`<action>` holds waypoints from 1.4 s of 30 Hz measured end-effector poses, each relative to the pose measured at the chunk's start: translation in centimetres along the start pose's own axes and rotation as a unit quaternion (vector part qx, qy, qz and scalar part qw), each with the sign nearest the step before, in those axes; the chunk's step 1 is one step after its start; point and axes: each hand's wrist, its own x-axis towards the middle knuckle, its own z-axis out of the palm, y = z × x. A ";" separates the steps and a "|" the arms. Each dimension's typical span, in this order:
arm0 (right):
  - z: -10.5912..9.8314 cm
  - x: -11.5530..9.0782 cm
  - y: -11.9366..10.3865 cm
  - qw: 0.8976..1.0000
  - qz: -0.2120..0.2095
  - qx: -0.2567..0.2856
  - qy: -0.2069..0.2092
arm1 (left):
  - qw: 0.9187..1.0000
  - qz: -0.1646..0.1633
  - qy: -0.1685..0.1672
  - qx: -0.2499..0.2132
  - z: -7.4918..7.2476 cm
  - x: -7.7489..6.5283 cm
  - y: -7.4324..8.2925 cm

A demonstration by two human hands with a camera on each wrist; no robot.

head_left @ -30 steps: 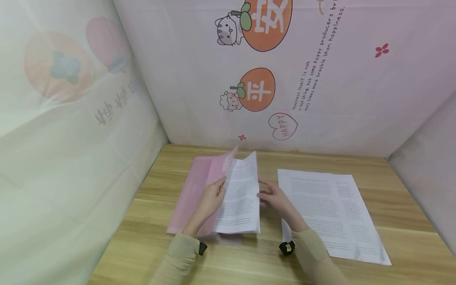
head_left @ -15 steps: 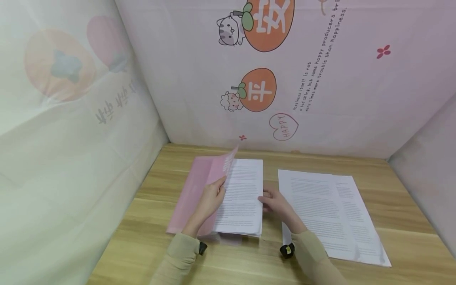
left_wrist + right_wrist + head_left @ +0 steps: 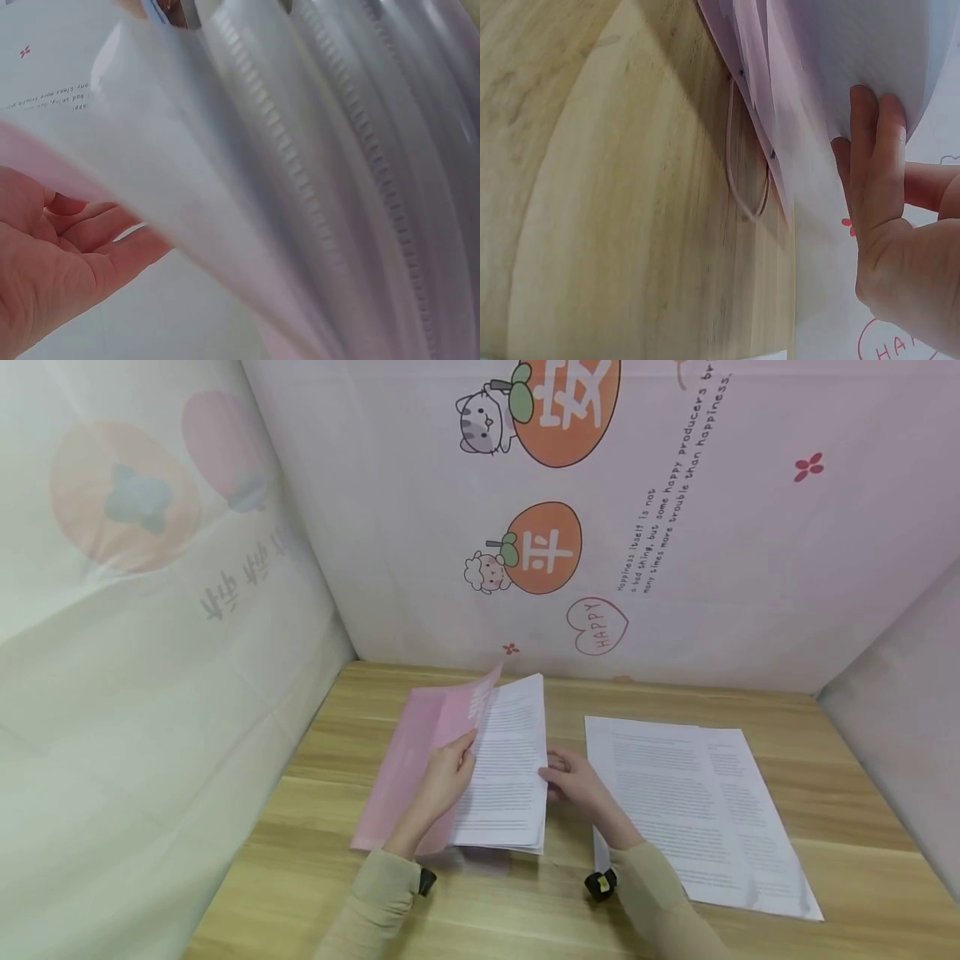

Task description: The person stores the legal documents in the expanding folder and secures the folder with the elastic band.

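Observation:
A pink folder [image 3: 401, 768] stands part-open on the wooden table, its front cover raised at a slant. My left hand [image 3: 444, 777] grips that raised cover by its edge. To the right of the cover is a bundle of printed pages [image 3: 510, 768], whose free edge is lifted toward the left. My right hand [image 3: 579, 783] pinches this edge, thumb on the printed side and fingers behind, as the right wrist view shows. Clear plastic sleeves [image 3: 300, 165] fan out beside my left hand [image 3: 67, 262] in the left wrist view.
Loose printed sheets [image 3: 667, 810] lie overlapping on the table to the right. A thin pink cord loop [image 3: 730, 150] hangs from the folder in the right wrist view. Printed cloth walls [image 3: 420, 527] enclose the table at the back and sides.
A page lay flatter half a second ago; now the pages' right edge is raised and bent leftward. My right hand moved slightly right, then back left. The left hand stays on the cover.

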 end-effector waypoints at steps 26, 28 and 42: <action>1.9 1.1 -0.8 0.999 -0.001 0.030 -0.034 | 1.000 0.005 0.008 0.009 0.4 0.0 0.2; 1.9 1.0 -0.8 0.999 0.002 0.039 -0.025 | 1.000 0.001 0.011 0.013 0.4 0.1 0.2; 2.8 1.3 -1.1 0.999 -0.011 0.037 -0.002 | 1.000 0.008 0.004 0.011 0.3 -0.1 0.2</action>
